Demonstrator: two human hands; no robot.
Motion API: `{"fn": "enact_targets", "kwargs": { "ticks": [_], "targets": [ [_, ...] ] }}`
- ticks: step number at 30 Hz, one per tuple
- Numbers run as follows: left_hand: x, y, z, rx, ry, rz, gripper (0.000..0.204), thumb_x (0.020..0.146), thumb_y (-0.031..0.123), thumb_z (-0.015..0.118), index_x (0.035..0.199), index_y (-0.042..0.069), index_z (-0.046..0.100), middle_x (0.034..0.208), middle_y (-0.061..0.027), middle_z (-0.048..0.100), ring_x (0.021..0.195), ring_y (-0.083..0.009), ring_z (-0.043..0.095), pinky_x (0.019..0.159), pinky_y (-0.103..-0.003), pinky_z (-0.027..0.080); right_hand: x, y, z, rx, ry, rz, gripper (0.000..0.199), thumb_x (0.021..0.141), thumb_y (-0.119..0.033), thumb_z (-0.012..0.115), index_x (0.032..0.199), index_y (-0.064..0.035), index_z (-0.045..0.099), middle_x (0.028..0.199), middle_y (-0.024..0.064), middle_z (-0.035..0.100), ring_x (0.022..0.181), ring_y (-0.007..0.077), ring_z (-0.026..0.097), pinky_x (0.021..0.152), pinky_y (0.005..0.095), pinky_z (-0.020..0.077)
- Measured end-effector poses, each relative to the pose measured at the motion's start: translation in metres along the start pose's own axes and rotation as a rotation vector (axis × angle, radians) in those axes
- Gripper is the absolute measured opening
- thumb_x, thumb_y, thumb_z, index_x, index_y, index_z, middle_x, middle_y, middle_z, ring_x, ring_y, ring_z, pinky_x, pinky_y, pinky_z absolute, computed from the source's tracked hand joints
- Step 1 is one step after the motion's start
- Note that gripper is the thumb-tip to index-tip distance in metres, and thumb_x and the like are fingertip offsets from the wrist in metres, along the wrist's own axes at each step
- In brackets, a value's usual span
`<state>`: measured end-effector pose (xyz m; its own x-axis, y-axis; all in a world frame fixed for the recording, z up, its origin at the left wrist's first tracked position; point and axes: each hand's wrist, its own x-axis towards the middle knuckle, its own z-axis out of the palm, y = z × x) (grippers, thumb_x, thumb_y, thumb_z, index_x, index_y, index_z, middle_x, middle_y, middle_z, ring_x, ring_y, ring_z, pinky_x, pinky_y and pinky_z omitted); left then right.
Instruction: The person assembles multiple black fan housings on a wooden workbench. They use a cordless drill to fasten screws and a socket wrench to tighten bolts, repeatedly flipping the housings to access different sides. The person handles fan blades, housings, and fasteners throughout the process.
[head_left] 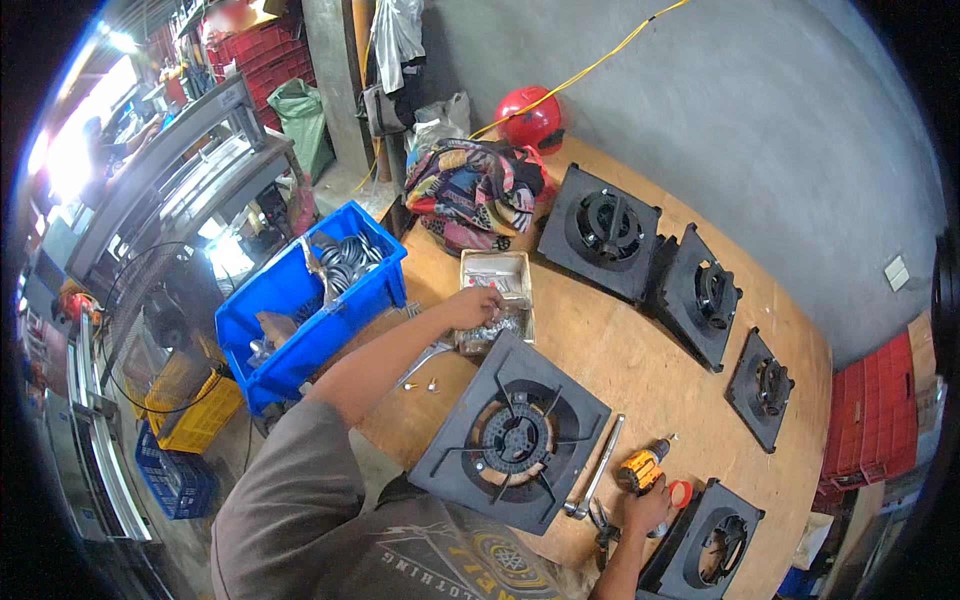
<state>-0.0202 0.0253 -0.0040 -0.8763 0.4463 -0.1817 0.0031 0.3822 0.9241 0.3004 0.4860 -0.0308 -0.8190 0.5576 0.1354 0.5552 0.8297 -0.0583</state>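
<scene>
My left hand (477,308) is over a small parts tray (528,272) holding loose metal fasteners (508,322). Its fingers are drawn together, and whatever is between them is too small to make out. My right hand (645,506) is closed round the grip of a yellow-and-black cordless drill (640,466), its nose pointing away from me. A red ring-shaped piece (680,493) sits beside that hand. Between my arms lies a black gas stove burner (520,432) with a square plate and pan supports. A long wrench (602,463) rests along its right side.
Several similar black burner units (600,232) stand along the table's far and right sides. Another burner (712,543) is near my right forearm. A blue crate (330,310) of metal rings stands left. Colourful cloth (470,190) and a red helmet (530,118) lie at the back.
</scene>
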Motion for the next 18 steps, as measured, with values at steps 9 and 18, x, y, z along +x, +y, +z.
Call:
{"fn": "enact_targets", "kwargs": {
  "ticks": [9,18],
  "targets": [
    [-0.081,0.061,0.007,-0.579,0.029,-0.029,0.041,0.091,0.003,0.063,0.131,0.002,0.054,0.098,-0.0074,0.067,0.086,-0.0125,0.065,0.082,-0.029,0.054,0.003,-0.021,-0.022,-0.048,-0.008,0.003,0.079,0.068,-0.022,0.078,0.139,-0.0047,0.046,0.128,0.0240,0.054,0.122,0.0400,0.050,0.103,0.0514,0.0394],
    [-0.152,0.145,0.144,0.115,-0.271,0.230,0.051,0.088,0.010,0.067,0.136,0.009,0.051,0.094,-0.0119,0.070,0.084,-0.0245,0.071,0.076,-0.034,0.057,-0.037,-0.151,-0.108,1.204,-0.708,-0.287,0.027,0.086,-0.015,0.075,0.105,0.0027,0.069,0.091,0.0109,0.072,0.084,0.0134,0.066,0.076,0.0295,0.0527]
  ]
}}
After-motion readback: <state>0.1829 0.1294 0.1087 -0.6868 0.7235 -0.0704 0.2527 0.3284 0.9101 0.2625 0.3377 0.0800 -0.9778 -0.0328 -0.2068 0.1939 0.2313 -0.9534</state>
